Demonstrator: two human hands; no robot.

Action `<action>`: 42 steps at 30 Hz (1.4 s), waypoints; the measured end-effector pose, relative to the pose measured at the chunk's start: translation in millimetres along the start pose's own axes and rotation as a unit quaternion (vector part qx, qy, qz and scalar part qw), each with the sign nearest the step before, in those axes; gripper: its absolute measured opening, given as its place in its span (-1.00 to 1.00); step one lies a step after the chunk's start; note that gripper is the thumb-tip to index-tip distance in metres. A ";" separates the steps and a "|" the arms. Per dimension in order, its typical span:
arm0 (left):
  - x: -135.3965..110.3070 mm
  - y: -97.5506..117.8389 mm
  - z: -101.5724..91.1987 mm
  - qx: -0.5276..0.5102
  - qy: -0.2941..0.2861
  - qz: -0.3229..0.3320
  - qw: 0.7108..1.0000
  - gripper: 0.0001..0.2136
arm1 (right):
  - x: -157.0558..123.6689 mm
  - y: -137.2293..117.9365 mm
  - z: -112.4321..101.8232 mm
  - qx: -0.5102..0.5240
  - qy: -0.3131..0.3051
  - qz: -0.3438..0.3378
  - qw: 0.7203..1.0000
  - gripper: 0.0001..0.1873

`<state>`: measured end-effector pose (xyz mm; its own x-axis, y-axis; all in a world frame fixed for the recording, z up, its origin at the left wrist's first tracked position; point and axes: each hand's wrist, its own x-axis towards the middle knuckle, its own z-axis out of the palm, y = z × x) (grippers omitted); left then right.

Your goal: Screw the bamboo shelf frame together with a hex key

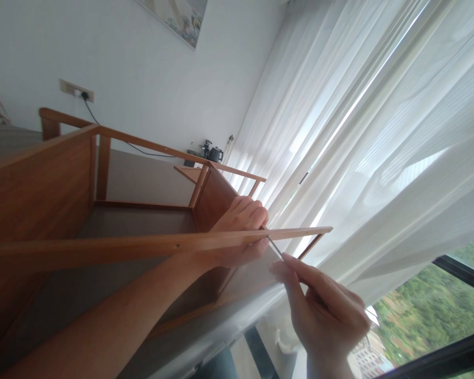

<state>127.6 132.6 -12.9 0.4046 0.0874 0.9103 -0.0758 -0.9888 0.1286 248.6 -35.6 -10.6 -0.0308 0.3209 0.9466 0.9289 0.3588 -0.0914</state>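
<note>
pinching thin metallic rod with right hand, at slim wooden rail, left hand clasping flat panel

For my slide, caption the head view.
Right hand holding a thin rod against a wooden rail, left hand behind the rail.

right hand pinching a thin rod, tip up at the wooden rail! left hand behind that rail, fingers curled by the panel; kettle beyond, white curtains alongside, socket on the wall.
</note>
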 end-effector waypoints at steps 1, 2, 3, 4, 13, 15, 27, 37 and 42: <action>0.0 -0.1 0.3 0.001 0.002 -0.001 1.000 -0.91 | 0.0 1.9 -1.3 -0.002 -0.013 -0.020 1.000 -0.62; 0.0 -0.1 0.6 0.002 0.003 -0.001 1.000 -0.91 | -0.1 4.0 -2.8 -0.004 -0.024 -0.036 0.999 -0.59; 0.0 -0.1 0.7 0.002 0.004 -0.002 1.000 -0.91 | -0.1 6.0 -4.3 -0.006 -0.034 -0.052 0.998 -0.56; 0.1 0.0 0.6 0.002 0.003 -0.002 1.000 -0.91 | 0.0 7.8 -5.9 -0.005 -0.045 -0.064 0.997 -0.54; 0.3 -0.2 -1.2 -0.007 -0.005 0.001 1.000 -0.91 | 9.7 24.5 -21.4 -0.012 -0.145 -0.163 0.976 -0.44; 0.8 -0.3 -1.2 -0.005 -0.008 0.000 1.000 -0.90 | 13.4 28.7 -23.7 -0.001 -0.150 -0.183 0.972 -0.39; 0.9 -2.3 -0.4 -0.017 -0.006 0.006 1.000 -0.89 | 27.0 34.9 -24.0 0.005 -0.155 -0.234 0.960 -0.41; 0.4 0.2 -1.2 -0.018 -0.006 0.003 1.000 -0.90 | 13.1 18.8 -11.3 0.006 -0.063 -0.127 0.990 -0.65; -0.2 -0.1 -1.9 -0.011 -0.010 0.002 1.000 -0.90 | 14.0 5.9 -3.4 0.028 -0.041 -0.018 0.999 -0.86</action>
<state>125.9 132.9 -12.3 0.4224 0.0802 0.9029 -0.0971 -0.9863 0.1331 254.8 -32.0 3.1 -0.0967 0.3768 0.9212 0.9049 0.4188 -0.0762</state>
